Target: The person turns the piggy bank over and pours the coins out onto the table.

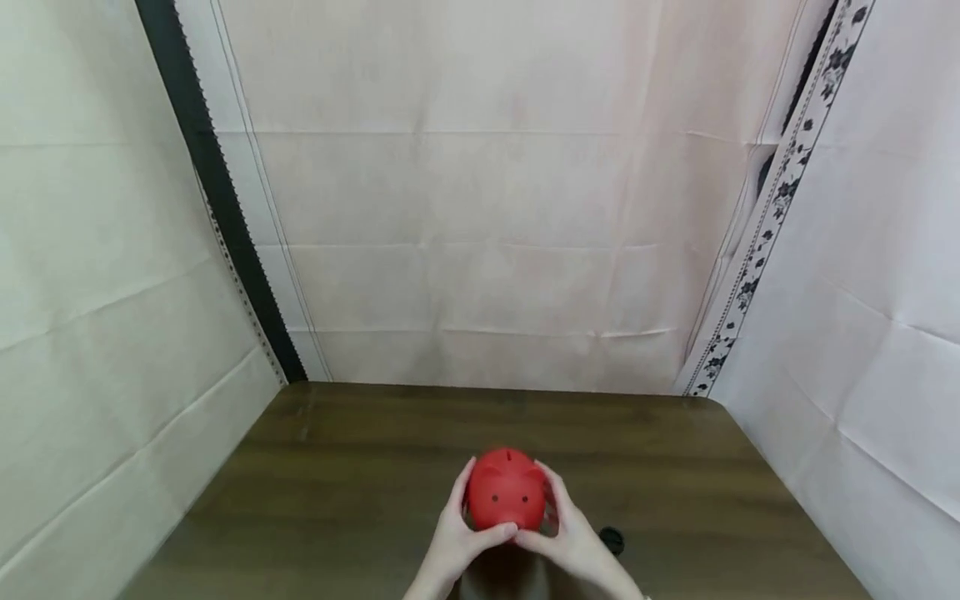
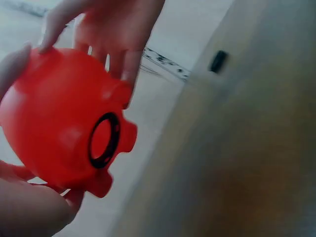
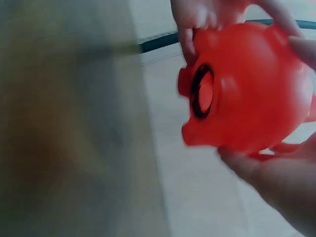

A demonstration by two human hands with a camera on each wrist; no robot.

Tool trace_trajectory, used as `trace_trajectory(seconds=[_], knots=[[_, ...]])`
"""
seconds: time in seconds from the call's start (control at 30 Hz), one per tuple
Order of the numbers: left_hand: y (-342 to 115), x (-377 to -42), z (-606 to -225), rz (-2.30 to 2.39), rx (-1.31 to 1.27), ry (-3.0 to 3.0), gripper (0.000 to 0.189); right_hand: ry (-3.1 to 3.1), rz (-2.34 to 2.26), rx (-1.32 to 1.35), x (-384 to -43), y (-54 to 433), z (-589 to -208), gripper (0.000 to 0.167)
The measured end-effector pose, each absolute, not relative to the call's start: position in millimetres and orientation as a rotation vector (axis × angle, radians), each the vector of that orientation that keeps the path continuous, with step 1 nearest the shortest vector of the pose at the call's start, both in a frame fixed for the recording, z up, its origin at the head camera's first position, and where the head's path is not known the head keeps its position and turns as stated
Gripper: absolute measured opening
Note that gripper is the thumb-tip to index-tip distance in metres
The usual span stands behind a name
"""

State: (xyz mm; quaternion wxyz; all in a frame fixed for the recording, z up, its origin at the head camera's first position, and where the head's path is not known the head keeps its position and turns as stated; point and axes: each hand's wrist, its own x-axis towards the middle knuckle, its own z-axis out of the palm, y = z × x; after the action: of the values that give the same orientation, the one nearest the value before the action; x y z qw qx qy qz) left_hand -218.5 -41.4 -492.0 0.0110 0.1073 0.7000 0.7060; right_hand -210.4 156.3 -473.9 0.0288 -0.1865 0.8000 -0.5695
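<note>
The red pig is up off the table, between left hand and right hand, neither nearer. Both grip its sides, thumbs close together on the near side. Its black ring faces the table.

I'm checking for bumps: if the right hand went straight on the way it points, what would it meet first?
Beyond the red pig it holds, the right hand would probably meet the back cloth first; the way over the table looks free, though the hand's height is unclear.
</note>
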Motion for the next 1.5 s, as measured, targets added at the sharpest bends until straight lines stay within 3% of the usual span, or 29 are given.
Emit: trace_trajectory(seconds=[0.1, 0.2, 0.37, 0.47, 0.53, 0.7, 0.83, 0.93, 1.03, 1.13, 1.23, 1.33, 1.4, 1.5], knots=[[-45.5, -216.5, -503.6, 2.175, 0.291, 2.164, 0.1, 2.471, -1.753, -0.537, -209.1, 152.6, -485.6, 0.085], [-46.7, -218.5, -483.7, 2.181, 0.355, 2.239, 0.1, 2.6, -1.784, -0.638, -209.3, 149.9, -467.1, 0.089], [-50.5, -212.8, -407.8, 2.162, 0.893, 2.404, 0.107, 2.865, -1.792, -1.165, -197.5, 150.8, -398.4, 0.105], [-53.1, -208.2, -391.3, 2.113, 1.179, 2.395, 0.112, 2.857, -1.794, -1.402, -194.2, 153.4, -386.3, 0.112], [-52.8, -211.1, -406.2, 2.128, 1.142, 2.352, 0.111, 2.836, -1.801, -1.376, -199.6, 153.7, -403.5, 0.111], [-51.4, -223.3, -485.9, 2.169, 0.643, 2.135, 0.098, 2.671, -1.703, -0.778, -213.7, 152.7, -482.4, 0.097], [-49.9, -232.5, -520.6, 2.118, 0.555, 2.105, 0.096, 2.555, -1.69, -0.583, -217.7, 155.6, -509.5, 0.096], [-46.2, -240.2, -508.8, 2.109, 0.574, 2.125, 0.094, 2.628, -1.737, -0.579, -221.9, 157.3, -500.2, 0.098], [-43.4, -239.7, -473.6, 2.087, 0.625, 2.176, 0.094, 2.765, -1.749, -0.682, -220.5, 158.9, -473.1, 0.1], [-44.1, -228.1, -421.5, 2.056, 0.765, 2.271, 0.097, 2.895, -1.764, -0.981, -211.9, 160.8, -430.1, 0.104], [-47.5, -213.2, -368.3, 1.979, 1.087, 2.404, 0.103, 2.944, -1.804, -1.393, -201.2, 162.6, -383.9, 0.105], [-50.7, -207.2, -344.2, 1.912, 1.381, 2.451, 0.107, 2.905, -1.858, -1.665, -199.1, 163.5, -364.4, 0.105], [-50.8, -212.3, -355.2, 1.931, 1.373, 2.437, 0.107, 2.903, -1.865, -1.631, -207.1, 162.7, -376.9, 0.106], [-48.0, -225.2, -400.2, 2.075, 0.988, 2.253, 0.103, 2.807, -1.877, -1.186, -222.6, 158.4, -421.4, 0.102]])
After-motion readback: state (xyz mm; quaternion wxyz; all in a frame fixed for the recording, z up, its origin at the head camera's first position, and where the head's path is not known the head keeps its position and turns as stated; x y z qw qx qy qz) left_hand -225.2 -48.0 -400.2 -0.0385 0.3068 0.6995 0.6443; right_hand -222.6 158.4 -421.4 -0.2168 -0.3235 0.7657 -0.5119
